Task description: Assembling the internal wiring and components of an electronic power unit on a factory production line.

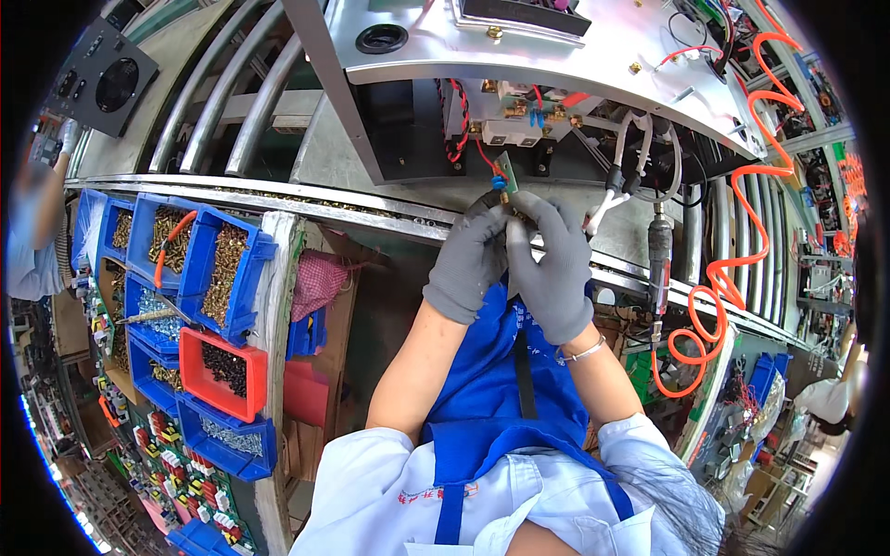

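My left hand (466, 267) and my right hand (553, 271), both in grey gloves, meet in front of the open metal cabinet (426, 63). Their fingertips are pinched together around a small brass-coloured part (505, 197); its exact kind is mostly hidden by the gloves. Directly beyond it are a blue component (499, 183) and a little green circuit board (507, 169), with red wire running back into the cabinet. A white block (512, 132) and thick grey cables (642, 153) show inside and beside the opening.
Blue bins (239, 278) of brass and silver fasteners stand at left, with a red bin (250, 357) of black screws. Pliers (170, 248) lie across them. At right hangs a screwdriver-like air tool (659, 250) on an orange coiled hose (718, 269). Conveyor rollers (222, 102) run behind.
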Demonstrator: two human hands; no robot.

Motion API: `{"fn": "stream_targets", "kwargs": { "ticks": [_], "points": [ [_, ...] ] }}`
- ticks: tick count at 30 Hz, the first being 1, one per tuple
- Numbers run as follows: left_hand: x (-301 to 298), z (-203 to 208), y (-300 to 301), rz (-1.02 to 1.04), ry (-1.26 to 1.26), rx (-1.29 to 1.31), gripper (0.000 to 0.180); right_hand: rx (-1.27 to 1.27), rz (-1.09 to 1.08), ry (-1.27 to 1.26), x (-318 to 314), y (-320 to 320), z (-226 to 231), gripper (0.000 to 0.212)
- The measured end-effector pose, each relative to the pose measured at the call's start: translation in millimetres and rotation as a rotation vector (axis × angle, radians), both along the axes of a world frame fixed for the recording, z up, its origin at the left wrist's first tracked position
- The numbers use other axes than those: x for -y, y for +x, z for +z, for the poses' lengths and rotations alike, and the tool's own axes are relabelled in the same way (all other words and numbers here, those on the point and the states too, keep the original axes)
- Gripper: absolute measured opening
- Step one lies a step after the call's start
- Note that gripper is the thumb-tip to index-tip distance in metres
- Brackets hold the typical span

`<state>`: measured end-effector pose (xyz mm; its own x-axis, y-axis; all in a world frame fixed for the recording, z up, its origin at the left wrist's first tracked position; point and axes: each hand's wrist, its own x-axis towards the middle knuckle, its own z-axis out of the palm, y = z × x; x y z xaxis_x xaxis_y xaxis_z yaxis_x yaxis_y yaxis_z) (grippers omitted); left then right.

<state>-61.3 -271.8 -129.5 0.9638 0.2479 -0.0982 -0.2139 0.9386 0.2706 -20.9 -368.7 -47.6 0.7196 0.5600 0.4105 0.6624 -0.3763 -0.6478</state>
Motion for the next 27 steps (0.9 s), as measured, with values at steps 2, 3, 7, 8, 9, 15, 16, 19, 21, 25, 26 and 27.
{"fn": "stream_targets", "kwargs": {
  "ticks": [2, 3, 7, 8, 9, 15, 16, 19, 21, 25, 26, 27],
  "points": [
    [5.0, 9.2, 4.0, 0.02, 0.035, -0.035, 0.027, 0.087, -0.052, -0.039, -1.2, 2.8, -4.4, 0.026],
    [6.4, 11.6, 5.6, 0.043, 0.07, -0.074, 0.027, 0.136, -0.056, 0.032, -3.1, 6.6, -10.4, 0.026],
    [3.0, 11.4, 1.5, 0.054, 0.202, -0.124, 0.029, 0.13, -0.092, 0.184, -13.6, 13.7, -19.8, 0.024],
    [4.3, 14.6, 0.6, 0.065, 0.206, -0.114, 0.033, 0.131, -0.098, 0.183, -14.8, 17.0, -19.0, 0.024],
    [5.3, 16.5, 0.4, 0.076, 0.21, -0.103, 0.037, 0.099, -0.099, 0.208, -15.6, 20.7, -17.4, 0.023],
    [-14.6, 20.5, 10.5, 0.069, -0.013, -0.389, 0.031, -0.047, -0.099, 0.3, -12.5, 28.9, -12.7, 0.021],
    [-15.4, 18.0, 13.5, 0.068, -0.014, -0.389, 0.031, -0.079, -0.106, 0.305, -11.9, 28.0, -12.3, 0.021],
    [-15.8, 2.7, 19.9, 0.036, -0.129, -0.277, 0.03, -0.13, -0.114, 0.308, -10.8, 28.2, -9.9, 0.021],
    [-18.8, -7.2, 19.2, 0.023, -0.177, -0.296, 0.025, -0.149, -0.112, 0.308, -9.9, 27.4, -7.9, 0.021],
    [-15.2, 26.2, 9.7, 0.214, 0.219, -0.377, 0.021, -0.047, -0.072, 0.189, -4.9, 28.5, -9.4, 0.023],
    [-15.0, 32.9, 9.3, 0.323, 0.452, -0.419, 0.019, 0.053, -0.06, 0.155, -4.9, 27.6, -9.9, 0.024],
    [-14.8, 36.6, 9.4, 0.431, 0.688, -0.456, 0.018, 0.052, -0.063, 0.156, -5.7, 27.1, -10.0, 0.024]
  ]
}}
